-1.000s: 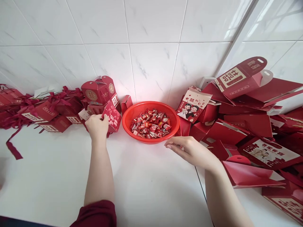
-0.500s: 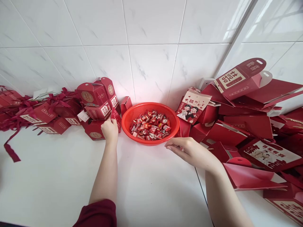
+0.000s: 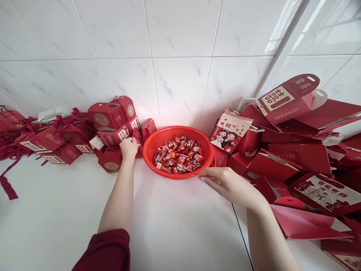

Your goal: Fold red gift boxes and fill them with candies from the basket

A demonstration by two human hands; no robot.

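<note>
Wrapped candies [image 3: 180, 156] in red fill the middle of a red plastic basket [image 3: 148, 154] with perforated sides. To its left, my left hand [image 3: 129, 148] is closed at the edge of a red patterned candy box [image 3: 137, 136], which it partly covers. My right hand [image 3: 225, 182] is by the basket's lower right rim, palm down, with thumb and fingertips brought together. Whether it touches the rim, or what lies within its fingers, I cannot make out. Finished-looking red boxes [image 3: 105, 116] are stacked just beyond my left hand.
Red boxes with dark red ribbons [image 3: 63, 126] line the wall at left. Unfilled, partly folded red boxes [image 3: 299, 158] pile up at right, with a picture-printed box [image 3: 229, 131] beside the basket. A seam crosses the white table [image 3: 169, 226]; a tiled wall [image 3: 180, 75] stands behind.
The view has shifted slightly, so everything sits a little lower. My left hand stays at the candy box, and my right hand stays by the basket rim with little movement.
</note>
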